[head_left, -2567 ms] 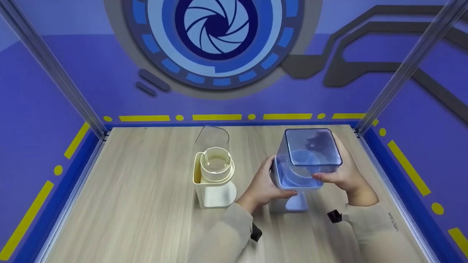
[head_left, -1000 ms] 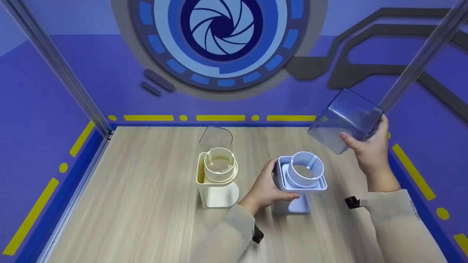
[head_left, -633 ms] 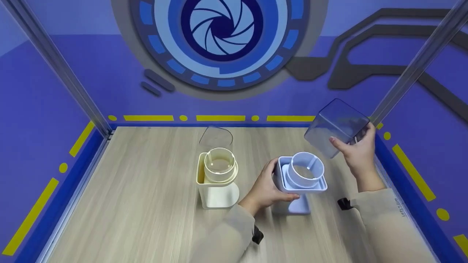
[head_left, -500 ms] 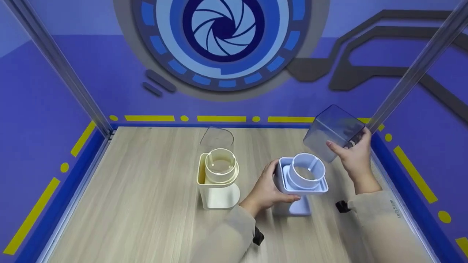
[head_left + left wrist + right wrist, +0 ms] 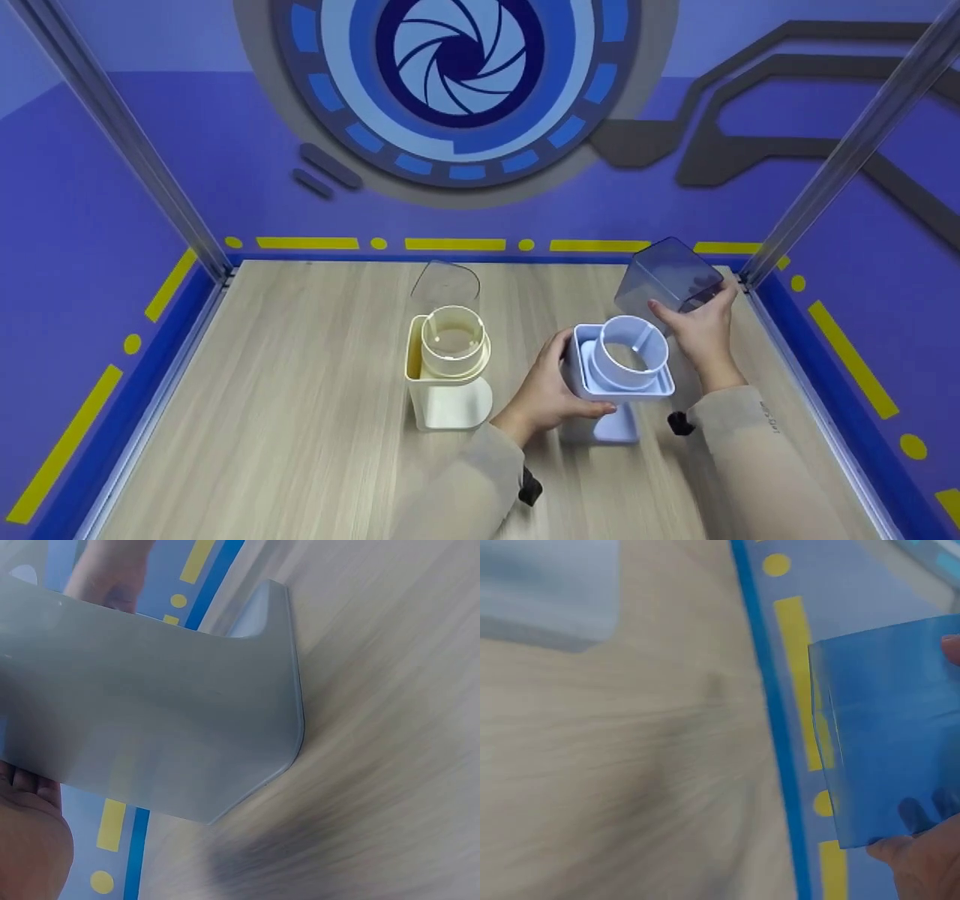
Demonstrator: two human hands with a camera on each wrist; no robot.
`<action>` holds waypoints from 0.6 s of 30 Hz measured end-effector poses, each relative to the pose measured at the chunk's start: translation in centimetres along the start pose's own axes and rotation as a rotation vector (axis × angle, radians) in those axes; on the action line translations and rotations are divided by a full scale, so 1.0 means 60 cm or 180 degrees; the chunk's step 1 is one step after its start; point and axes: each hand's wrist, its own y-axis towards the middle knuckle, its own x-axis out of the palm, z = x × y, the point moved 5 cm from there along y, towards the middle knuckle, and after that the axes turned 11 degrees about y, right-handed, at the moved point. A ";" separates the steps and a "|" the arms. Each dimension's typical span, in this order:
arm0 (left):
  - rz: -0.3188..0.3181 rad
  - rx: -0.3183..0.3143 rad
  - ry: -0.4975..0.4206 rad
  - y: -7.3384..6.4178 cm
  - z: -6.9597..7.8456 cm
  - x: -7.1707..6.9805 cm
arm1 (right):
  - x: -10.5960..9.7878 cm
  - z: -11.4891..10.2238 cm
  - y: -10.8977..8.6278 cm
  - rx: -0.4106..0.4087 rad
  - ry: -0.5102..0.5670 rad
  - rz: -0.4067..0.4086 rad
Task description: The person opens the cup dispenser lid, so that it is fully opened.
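My left hand (image 5: 547,386) grips the left side of a light-blue plastic stand (image 5: 628,373), which has a square tray top, a round open collar and a foot below. In the left wrist view the side wall of this stand (image 5: 165,712) fills much of the picture, with finger ends of the left hand (image 5: 34,840) at its edge. My right hand (image 5: 705,330) holds a clear, bluish square plastic box (image 5: 664,274), tilted, behind and right of the stand. Thumb and fingers of the right hand (image 5: 930,862) are on the sides of the box (image 5: 892,735) in the right wrist view.
To the left stands a similar cream-coloured stand (image 5: 454,409) with its own round collar. A clear, smoky plastic piece (image 5: 446,283) shows just behind it on the wooden table (image 5: 300,390). Blue panels (image 5: 187,165) enclose the back and sides.
My right hand has lifted the clear box off the light-blue stand and up to the right, then brought it lower and leftward. My left hand has kept its grip on the stand.
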 end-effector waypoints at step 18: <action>0.0020 0.0014 -0.0041 -0.003 -0.005 0.001 | 0.031 0.111 0.005 0.0352 0.0494 0.0165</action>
